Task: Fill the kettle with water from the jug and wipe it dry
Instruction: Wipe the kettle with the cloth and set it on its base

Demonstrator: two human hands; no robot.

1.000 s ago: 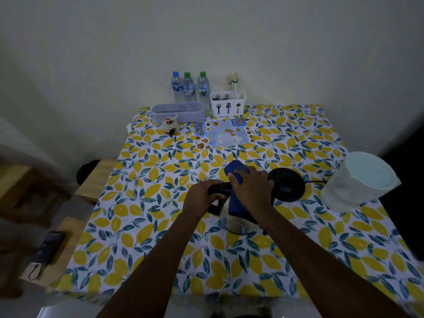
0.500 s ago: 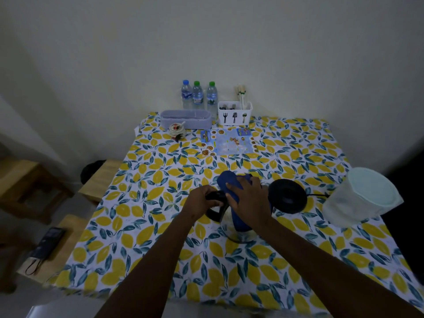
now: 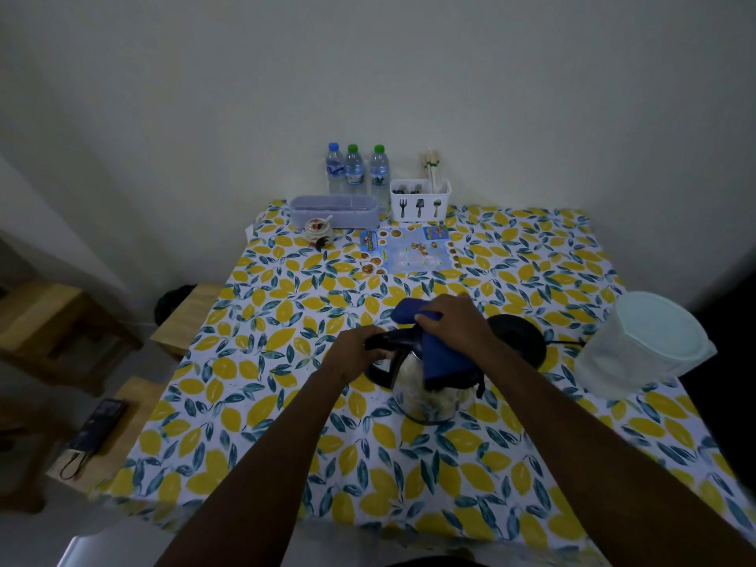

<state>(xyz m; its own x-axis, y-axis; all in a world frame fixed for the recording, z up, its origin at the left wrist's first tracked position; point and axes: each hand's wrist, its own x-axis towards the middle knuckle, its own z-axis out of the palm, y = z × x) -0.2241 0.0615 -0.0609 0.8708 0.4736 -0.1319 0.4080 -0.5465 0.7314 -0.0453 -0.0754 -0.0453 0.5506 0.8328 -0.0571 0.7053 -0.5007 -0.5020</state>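
A shiny steel kettle (image 3: 425, 396) with a black handle stands on the lemon-print tablecloth near the middle of the table. My left hand (image 3: 355, 354) grips the black handle on the kettle's left side. My right hand (image 3: 454, 321) presses a blue cloth (image 3: 439, 356) over the kettle's top and side. The kettle's round black base (image 3: 521, 335) lies just behind and to the right, its cord running right. A translucent plastic jug (image 3: 642, 349) with a pale lid stands at the table's right edge.
At the back stand three water bottles (image 3: 354, 171), a white cutlery holder (image 3: 420, 200), a grey box (image 3: 333, 210), a small ceramic jar (image 3: 318, 231) and a blue printed sheet (image 3: 411, 253). Wooden stools (image 3: 61, 325) stand left of the table, one bearing a dark device (image 3: 98, 427).
The view has tilted up slightly. My right hand has slid the blue cloth across the kettle's top toward the right side. The left hand keeps its hold on the handle.
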